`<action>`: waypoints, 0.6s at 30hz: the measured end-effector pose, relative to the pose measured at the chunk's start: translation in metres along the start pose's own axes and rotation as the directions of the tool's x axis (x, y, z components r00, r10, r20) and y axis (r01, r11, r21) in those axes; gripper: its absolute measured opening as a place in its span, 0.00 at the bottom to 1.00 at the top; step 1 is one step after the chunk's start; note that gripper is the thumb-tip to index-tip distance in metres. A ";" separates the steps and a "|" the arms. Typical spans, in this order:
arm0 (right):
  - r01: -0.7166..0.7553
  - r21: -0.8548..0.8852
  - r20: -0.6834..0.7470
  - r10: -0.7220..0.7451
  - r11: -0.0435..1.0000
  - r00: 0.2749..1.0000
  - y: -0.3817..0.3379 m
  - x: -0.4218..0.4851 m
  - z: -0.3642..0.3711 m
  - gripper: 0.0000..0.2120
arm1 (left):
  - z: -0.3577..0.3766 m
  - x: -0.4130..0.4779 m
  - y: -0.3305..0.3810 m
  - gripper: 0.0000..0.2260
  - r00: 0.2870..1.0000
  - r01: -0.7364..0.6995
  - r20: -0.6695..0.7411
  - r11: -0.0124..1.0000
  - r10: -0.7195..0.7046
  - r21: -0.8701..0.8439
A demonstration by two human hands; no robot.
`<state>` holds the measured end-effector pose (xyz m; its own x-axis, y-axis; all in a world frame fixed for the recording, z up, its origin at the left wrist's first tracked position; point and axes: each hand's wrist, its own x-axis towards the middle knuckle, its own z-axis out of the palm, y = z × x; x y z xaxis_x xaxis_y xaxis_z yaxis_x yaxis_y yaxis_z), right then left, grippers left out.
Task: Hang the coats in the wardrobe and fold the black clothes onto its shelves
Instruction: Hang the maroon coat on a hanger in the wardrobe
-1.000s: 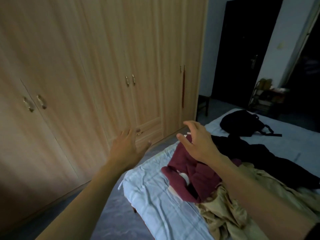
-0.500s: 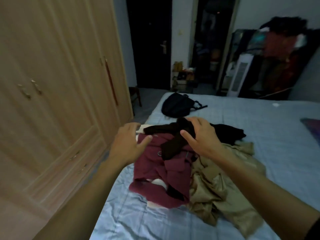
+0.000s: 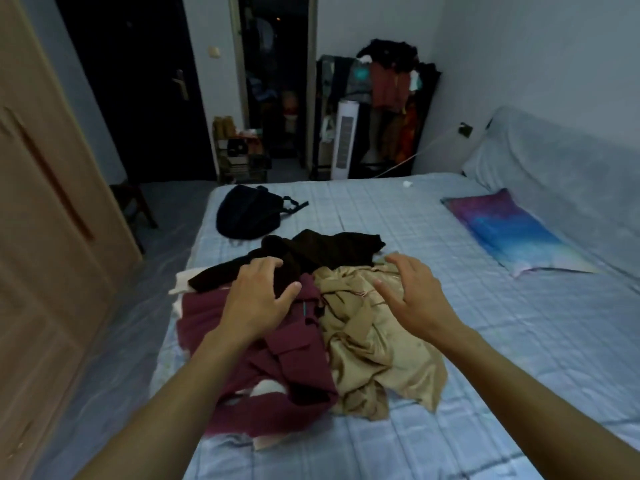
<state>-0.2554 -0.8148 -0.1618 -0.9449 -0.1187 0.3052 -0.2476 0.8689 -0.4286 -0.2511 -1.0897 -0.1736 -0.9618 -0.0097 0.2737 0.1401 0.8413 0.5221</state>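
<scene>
The clothes lie in one loose heap at the middle of the frame, on the near left part of the bed (image 3: pixel 485 341). That keeps them within reach of the wardrobe (image 3: pixel 52 271), whose doors fill the left edge and look closed. The black clothes (image 3: pixel 322 251) lie at the far side of the heap, partly over the maroon coat (image 3: pixel 277 358), with the tan coat (image 3: pixel 374 344) crumpled just to its right.

The left hand (image 3: pixel 258 299) is over the seam between black and maroon. Its grip is spread, fingers loosely curved and thumb apart, pinching nothing that I can see. The right hand (image 3: pixel 412 296) hovers over the tan coat, its grip spread too. Both seem poised to sort the heap and choose one piece. A dark backpack (image 3: pixel 247 216) lies beyond the heap.
</scene>
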 end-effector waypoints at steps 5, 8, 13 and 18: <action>-0.041 0.024 0.013 0.040 0.999 0.999 0.029 0.015 0.018 0.27 | 0.033 0.020 0.002 0.25 0.998 -0.005 0.058 1.000 0.004 0.026; -0.026 0.077 0.027 0.024 0.997 0.999 0.038 0.035 0.039 0.29 | 0.042 0.036 -0.006 0.24 0.998 0.025 0.051 0.998 -0.027 0.055; -0.009 0.139 0.120 -0.008 0.990 0.993 0.044 0.070 0.081 0.26 | 0.061 0.056 -0.024 0.23 0.993 0.086 0.068 0.992 -0.093 0.094; -0.006 0.139 0.207 -0.023 0.990 0.978 0.044 0.093 0.116 0.29 | 0.086 0.070 -0.053 0.22 0.981 0.152 0.110 0.984 -0.162 0.091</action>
<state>-0.3792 -0.8438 -0.2511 -0.9627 -0.2360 0.1321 -0.2694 0.7942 -0.5447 -0.3462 -1.0884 -0.2520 -0.9917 -0.0862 0.0952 -0.0298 0.8756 0.4821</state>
